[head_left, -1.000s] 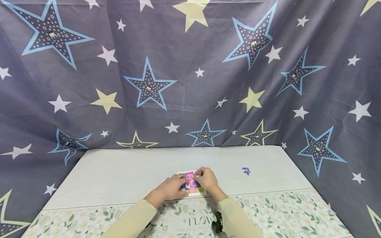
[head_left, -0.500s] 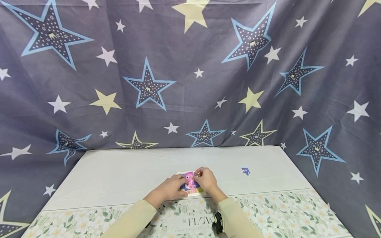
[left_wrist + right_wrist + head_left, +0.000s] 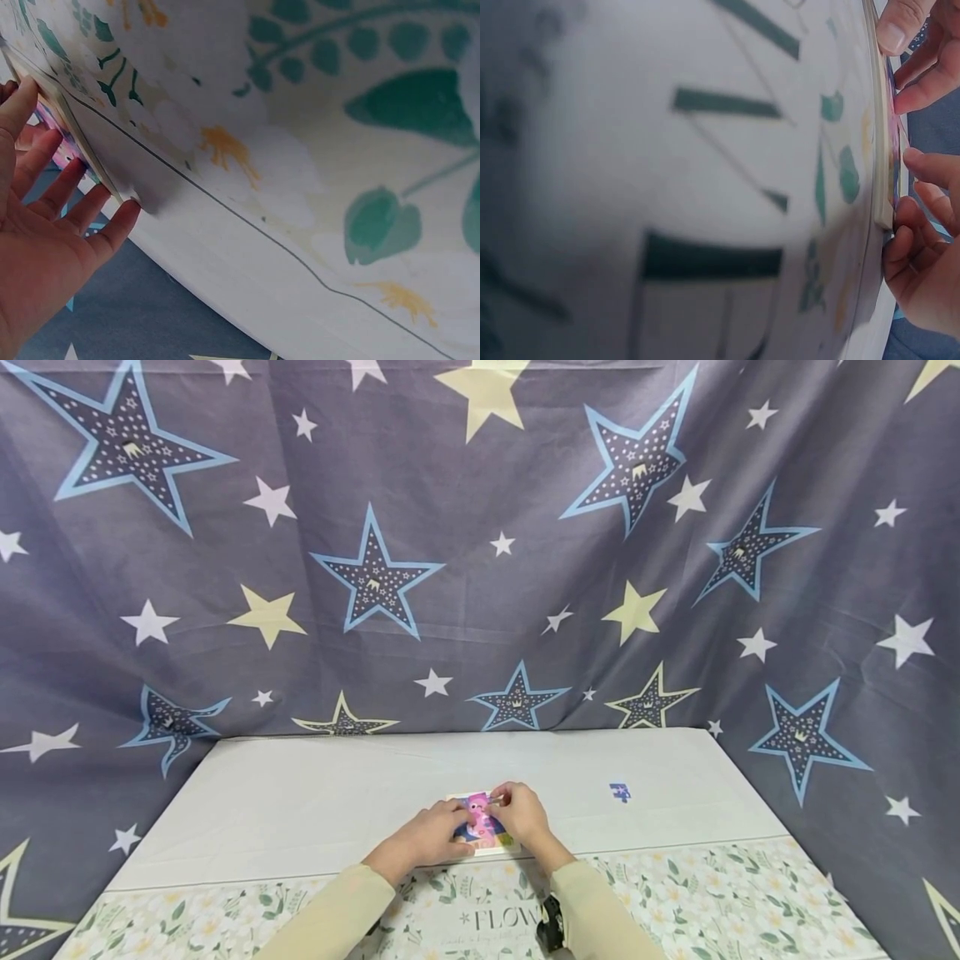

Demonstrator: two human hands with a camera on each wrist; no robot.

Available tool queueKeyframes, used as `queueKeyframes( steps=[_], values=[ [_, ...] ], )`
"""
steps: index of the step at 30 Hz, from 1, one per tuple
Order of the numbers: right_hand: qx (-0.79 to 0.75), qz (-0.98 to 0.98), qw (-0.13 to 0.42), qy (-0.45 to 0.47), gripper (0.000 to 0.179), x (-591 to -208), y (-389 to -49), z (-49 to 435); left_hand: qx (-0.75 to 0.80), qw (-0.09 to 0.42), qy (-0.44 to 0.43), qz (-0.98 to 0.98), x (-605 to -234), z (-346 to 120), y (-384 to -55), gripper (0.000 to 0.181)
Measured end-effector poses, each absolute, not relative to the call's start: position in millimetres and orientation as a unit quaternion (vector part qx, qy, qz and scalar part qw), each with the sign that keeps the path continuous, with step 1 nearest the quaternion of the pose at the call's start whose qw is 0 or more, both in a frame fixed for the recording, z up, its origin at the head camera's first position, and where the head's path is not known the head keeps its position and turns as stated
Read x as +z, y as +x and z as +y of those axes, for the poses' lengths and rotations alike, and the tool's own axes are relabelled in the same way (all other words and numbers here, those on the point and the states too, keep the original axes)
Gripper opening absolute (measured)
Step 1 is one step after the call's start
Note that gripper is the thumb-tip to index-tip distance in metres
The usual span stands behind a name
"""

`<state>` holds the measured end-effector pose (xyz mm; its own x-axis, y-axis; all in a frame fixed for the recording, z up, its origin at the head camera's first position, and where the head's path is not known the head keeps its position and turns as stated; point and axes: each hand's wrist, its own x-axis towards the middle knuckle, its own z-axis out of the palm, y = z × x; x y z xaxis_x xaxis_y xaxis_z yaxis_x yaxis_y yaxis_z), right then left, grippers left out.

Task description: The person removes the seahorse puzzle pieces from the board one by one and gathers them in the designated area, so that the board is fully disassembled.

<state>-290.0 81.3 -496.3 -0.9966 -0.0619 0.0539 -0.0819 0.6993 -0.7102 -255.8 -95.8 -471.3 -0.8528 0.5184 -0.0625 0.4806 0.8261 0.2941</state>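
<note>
A small framed jigsaw puzzle [image 3: 481, 831] with a pink cartoon figure lies at the white area's front edge. My left hand [image 3: 429, 833] rests across its left side, fingers spread. In the left wrist view, the left thumb [image 3: 27, 88] touches the pale frame [image 3: 79, 135] and the other fingers reach over the picture and along the edge. My right hand [image 3: 522, 815] is at the puzzle's far right corner, thumb and index finger pinching a small puzzle piece [image 3: 494, 800], mostly hidden by the fingers. In the right wrist view, the remaining right fingers [image 3: 904, 244] curl beside the frame's corner.
One loose blue-purple puzzle piece [image 3: 620, 792] lies on the white surface to the right. A flowered tablecloth [image 3: 697, 902] with printed lettering covers the near part of the table. Behind hangs a dark curtain [image 3: 495, 610] patterned with stars. A black wrist strap [image 3: 550, 922] shows at the right sleeve.
</note>
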Motion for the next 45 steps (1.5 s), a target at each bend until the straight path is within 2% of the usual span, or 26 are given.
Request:
queueKeyframes(
  steps=[10,23,45],
  values=[
    [0.387,-0.921,0.016,0.043,0.016,-493,-290,81,0.136,0.07,0.261,0.953,-470,-96,-254,0.047],
    [0.39,-0.916,0.056,0.072,0.017,-495,-292,95,0.136,0.074,0.259,0.953,-469,-96,-253,0.046],
    [0.401,-0.913,0.064,0.036,0.021,-495,-293,139,0.15,0.066,0.258,0.952,-468,-94,-251,0.046]
  ],
)
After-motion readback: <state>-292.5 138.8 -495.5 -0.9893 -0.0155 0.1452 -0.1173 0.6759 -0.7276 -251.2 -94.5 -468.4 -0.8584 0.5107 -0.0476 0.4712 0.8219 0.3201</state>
